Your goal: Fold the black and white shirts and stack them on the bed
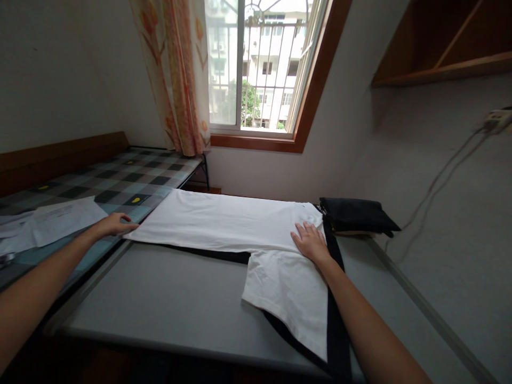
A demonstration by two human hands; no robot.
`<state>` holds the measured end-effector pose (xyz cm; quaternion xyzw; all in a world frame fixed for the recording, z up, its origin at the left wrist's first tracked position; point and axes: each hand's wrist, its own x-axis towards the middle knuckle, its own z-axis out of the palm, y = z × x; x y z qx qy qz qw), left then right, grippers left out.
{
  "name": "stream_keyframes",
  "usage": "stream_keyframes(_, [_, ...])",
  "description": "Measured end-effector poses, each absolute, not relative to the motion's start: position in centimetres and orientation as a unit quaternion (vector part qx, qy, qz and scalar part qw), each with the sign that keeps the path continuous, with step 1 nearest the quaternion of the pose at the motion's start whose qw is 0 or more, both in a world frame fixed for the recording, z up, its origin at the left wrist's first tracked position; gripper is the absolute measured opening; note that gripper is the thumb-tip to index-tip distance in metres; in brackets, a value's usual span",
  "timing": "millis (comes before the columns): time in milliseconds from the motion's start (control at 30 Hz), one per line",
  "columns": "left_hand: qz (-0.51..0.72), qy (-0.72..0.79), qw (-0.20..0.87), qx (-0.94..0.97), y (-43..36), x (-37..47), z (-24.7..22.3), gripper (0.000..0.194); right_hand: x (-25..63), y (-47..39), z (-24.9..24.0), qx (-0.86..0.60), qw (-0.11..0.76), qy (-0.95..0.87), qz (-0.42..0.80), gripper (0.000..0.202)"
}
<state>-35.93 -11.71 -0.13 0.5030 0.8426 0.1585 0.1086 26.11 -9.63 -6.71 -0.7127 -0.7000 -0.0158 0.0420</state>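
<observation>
A white T-shirt lies partly folded across a grey table, its sleeve spread toward the near edge. Black cloth shows under it along the right and near sides. At the shirt's left end, my left hand pinches the near corner of the hem between thumb and fingers. My right hand lies flat with fingers spread on the shirt near its collar end, above the sleeve.
A black folded bag or cloth sits at the table's back right. To the left, a checkered bed holds papers. Behind are a curtain and a barred window. Cables hang on the right wall below a shelf.
</observation>
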Motion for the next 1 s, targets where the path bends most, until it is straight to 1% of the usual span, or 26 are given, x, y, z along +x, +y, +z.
stream_keyframes(100, [0.070,0.858,0.034,0.508,-11.9,-35.0,-0.2,0.063,26.0,-9.7,-6.4,-0.707,0.045,-0.706,-0.016,0.056])
stream_keyframes(200, [0.105,0.818,-0.054,0.562,-11.9,-31.6,0.0,0.057,25.8,-10.0,-6.0,-0.688,0.065,-0.721,-0.041,0.057])
stream_keyframes(233, [0.128,0.788,-0.065,0.599,-11.8,-30.1,-0.1,0.054,25.7,-10.1,-5.9,-0.680,0.073,-0.728,-0.048,0.058])
stream_keyframes(300, [0.189,0.726,-0.060,0.659,-11.2,-26.6,-0.5,0.050,25.5,-10.3,-5.9,-0.666,0.067,-0.741,-0.040,0.061])
stream_keyframes(367, [0.253,0.654,-0.011,0.713,-10.4,-22.9,-1.6,0.052,25.4,-10.5,-5.9,-0.663,0.033,-0.748,-0.009,0.064])
stream_keyframes(433, [0.283,0.593,0.045,0.753,-9.8,-19.2,-3.1,0.057,25.3,-10.5,-6.0,-0.668,0.001,-0.744,0.020,0.067])
stream_keyframes(533, [0.253,0.559,0.078,0.786,-9.6,-14.2,-5.4,0.058,25.3,-10.5,-6.1,-0.672,-0.010,-0.740,0.032,0.069])
stream_keyframes(633, [0.207,0.566,0.053,0.797,-10.3,-11.4,-7.0,0.061,25.3,-10.6,-6.0,-0.674,-0.010,-0.738,0.033,0.069])
stream_keyframes(733, [0.151,0.556,0.033,0.816,-11.1,-11.2,-7.5,0.064,25.3,-10.5,-5.9,-0.674,-0.011,-0.738,0.033,0.069])
stream_keyframes(833, [0.123,0.549,0.032,0.826,-11.6,-12.1,-7.5,0.064,25.2,-10.5,-5.9,-0.675,-0.015,-0.737,0.040,0.069])
stream_keyframes(933, [0.136,0.542,0.038,0.828,-11.8,-12.5,-7.3,0.060,25.2,-10.5,-6.0,-0.676,-0.013,-0.735,0.044,0.069])
stream_keyframes(1000, [0.160,0.522,0.042,0.837,-12.0,-12.4,-7.0,0.053,25.2,-10.7,-6.1,-0.674,0.002,-0.738,0.038,0.067])
